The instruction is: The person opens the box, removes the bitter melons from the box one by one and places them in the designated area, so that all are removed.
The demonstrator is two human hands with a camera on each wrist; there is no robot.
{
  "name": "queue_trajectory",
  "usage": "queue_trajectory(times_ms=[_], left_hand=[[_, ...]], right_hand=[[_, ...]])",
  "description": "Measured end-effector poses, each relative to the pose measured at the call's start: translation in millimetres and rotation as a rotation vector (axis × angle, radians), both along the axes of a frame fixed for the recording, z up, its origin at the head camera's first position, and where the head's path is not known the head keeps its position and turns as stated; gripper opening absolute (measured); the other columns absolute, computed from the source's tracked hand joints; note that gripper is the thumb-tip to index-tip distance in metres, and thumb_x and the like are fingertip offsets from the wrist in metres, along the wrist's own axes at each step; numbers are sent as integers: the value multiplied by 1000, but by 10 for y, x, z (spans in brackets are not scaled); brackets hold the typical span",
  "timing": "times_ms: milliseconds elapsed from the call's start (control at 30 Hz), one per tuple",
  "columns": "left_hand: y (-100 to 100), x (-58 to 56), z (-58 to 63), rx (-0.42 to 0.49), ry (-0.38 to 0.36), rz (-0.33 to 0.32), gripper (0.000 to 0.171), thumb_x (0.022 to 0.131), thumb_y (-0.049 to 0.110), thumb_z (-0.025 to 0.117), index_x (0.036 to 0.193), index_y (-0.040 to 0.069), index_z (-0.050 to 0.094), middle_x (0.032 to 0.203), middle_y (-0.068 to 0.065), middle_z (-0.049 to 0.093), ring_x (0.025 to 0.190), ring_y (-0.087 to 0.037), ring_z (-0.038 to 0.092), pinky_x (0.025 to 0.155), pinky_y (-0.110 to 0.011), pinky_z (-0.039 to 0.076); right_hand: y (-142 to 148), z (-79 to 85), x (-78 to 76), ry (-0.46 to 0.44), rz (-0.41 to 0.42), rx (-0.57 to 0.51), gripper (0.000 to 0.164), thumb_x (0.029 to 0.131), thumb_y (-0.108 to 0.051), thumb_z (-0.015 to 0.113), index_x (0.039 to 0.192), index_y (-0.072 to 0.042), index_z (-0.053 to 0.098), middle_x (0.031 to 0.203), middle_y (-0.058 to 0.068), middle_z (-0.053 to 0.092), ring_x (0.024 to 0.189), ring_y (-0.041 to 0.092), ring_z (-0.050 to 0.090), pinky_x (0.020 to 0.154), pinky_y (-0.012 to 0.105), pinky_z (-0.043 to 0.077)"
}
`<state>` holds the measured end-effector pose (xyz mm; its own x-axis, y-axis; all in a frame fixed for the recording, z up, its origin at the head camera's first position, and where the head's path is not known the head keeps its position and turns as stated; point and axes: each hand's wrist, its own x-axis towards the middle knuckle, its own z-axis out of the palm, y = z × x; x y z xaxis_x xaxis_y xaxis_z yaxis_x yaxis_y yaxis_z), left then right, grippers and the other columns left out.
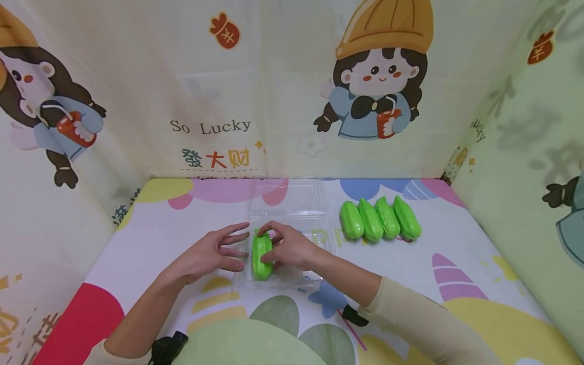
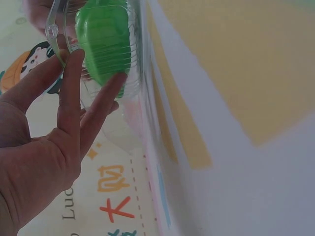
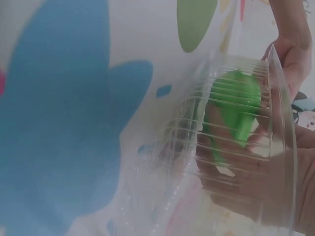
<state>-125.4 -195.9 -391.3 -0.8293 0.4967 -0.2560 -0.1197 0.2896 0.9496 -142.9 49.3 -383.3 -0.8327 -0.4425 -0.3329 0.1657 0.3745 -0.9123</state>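
A glossy green, ridged, elongated piece shaped like a vegetable (image 1: 261,258) stands lengthwise at the left end of a clear plastic clamshell box (image 1: 329,242). My right hand (image 1: 294,249) reaches into the box from the right and holds this piece between thumb and fingers. In the right wrist view the box's ribbed wall (image 3: 283,113) lies in front of those fingers. Just left of the box is my left hand (image 1: 218,254), fingers spread and fairly straight. The left wrist view shows its fingertips at the box's rim and side wall, beside the green piece (image 2: 104,42).
Several matching green pieces (image 1: 380,220) lie in a row at the back right of the table. The box's hinged lid (image 1: 286,198) lies open toward the back edge. A patterned cloth (image 1: 388,314) covers the table, and printed curtains (image 1: 292,76) enclose three sides.
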Motion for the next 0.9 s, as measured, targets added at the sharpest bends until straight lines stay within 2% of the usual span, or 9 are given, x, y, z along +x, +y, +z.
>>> queue_trajectory(times_ms=[167, 367, 633, 767, 900], left_hand=[[0, 6, 5, 3, -2, 1, 93, 90, 5, 79, 166, 15, 27, 168, -23, 32, 130, -41, 63, 93, -43, 61], [-5, 1, -2, 9, -4, -5, 93, 90, 6, 80, 166, 15, 27, 168, -22, 32, 131, -41, 63, 93, -43, 61], [2, -3, -17, 1, -18, 0, 93, 90, 8, 80, 166, 20, 29, 167, -20, 35, 130, -40, 64, 92, -42, 62], [0, -5, -11, 3, -17, 0, 93, 90, 7, 80, 166, 19, 29, 168, -20, 33, 131, -40, 63, 92, -42, 62], [-3, -6, -3, 10, -17, 1, 93, 90, 6, 80, 166, 17, 27, 168, -21, 31, 131, -41, 62, 92, -43, 62]], right_hand=[[51, 31, 10, 15, -1, -7, 50, 81, 2, 83, 125, -15, 66, 116, 19, 60, 88, 24, 68, 75, 46, 65], [118, 103, 29, 27, 12, 0, 48, 84, -3, 83, 126, -20, 66, 123, 17, 58, 97, 25, 66, 77, 47, 65], [276, 220, 42, 29, 14, -49, 49, 87, -5, 81, 130, -19, 65, 125, 18, 60, 96, 26, 69, 80, 47, 64], [361, 287, 44, 39, 12, -57, 49, 88, -6, 81, 132, -20, 64, 131, 18, 59, 105, 28, 68, 83, 48, 64], [458, 336, 39, 56, 16, -50, 50, 89, -10, 81, 133, -25, 64, 136, 15, 57, 117, 32, 64, 84, 44, 64]])
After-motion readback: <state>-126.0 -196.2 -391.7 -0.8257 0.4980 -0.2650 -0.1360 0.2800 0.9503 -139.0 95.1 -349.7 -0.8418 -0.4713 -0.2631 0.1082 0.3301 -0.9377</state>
